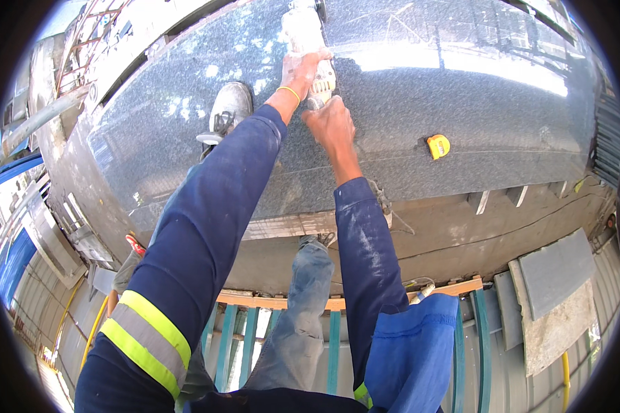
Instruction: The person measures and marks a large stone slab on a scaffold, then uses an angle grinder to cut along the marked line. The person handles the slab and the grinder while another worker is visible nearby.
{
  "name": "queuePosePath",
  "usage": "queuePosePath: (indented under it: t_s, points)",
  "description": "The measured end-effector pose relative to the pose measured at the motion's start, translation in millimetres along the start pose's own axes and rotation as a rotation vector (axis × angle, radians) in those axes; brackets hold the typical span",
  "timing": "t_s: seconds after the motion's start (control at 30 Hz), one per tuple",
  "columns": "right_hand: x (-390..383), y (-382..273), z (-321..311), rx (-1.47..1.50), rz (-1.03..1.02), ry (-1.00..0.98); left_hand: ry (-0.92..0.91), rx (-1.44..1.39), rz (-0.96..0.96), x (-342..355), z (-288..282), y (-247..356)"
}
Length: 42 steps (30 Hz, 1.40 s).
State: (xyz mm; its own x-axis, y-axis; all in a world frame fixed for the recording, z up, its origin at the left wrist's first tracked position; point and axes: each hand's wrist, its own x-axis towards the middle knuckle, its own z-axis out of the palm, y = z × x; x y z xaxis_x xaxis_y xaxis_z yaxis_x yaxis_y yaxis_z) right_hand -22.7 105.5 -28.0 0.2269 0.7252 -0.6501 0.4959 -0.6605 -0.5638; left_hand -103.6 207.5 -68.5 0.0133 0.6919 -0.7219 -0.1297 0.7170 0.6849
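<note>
Left grip (304,69) wrapped round the body of a dusty, whitish, roughly cylindrical power tool (302,33); right grip (332,125) clasped on its ribbed rear end, fingers partly hidden. Tool is over the slab (406,110), about midway between its left and right ends, toward the far edge, front cut off by the frame. Slab: polished speckled grey stone, glossy, pale scratches. Scuffed grey shoe (233,103) with dark laces on it, left of the grips. Rounded yellow tape measure (437,146) right of them, nearer the near edge. Rough cord (382,197) hangs at that edge, beside the right sleeve (368,248).
</note>
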Motion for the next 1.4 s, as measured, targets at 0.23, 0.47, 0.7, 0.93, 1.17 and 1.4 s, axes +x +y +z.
queuePosePath:
  t_s: [0.23, 0.47, 0.7, 0.93, 1.17, 1.4]
  points:
    - [-5, -1, -2, -0.010, 0.028, -0.033, 0.027, 0.040, -0.016, 7, -5, -10]
    - [-12, 9, -3, -0.010, 0.012, -0.016, 0.028, 0.009, 0.011, -13, 2, -7]
    - [-7, 12, 1, 0.015, 0.000, -0.008, -0.018, -0.009, -0.033, -3, -2, -11]
    - [1, 6, 2, -0.012, -0.002, -0.002, -0.004, 0.054, -0.063, 11, -1, -10]
    - [-9, 12, 1, 0.011, 0.007, -0.026, -0.004, 0.001, -0.021, -6, -3, -12]
    - [-14, 16, -1, 0.014, 0.002, -0.011, 0.031, 0.022, -0.003, -20, 5, -6]
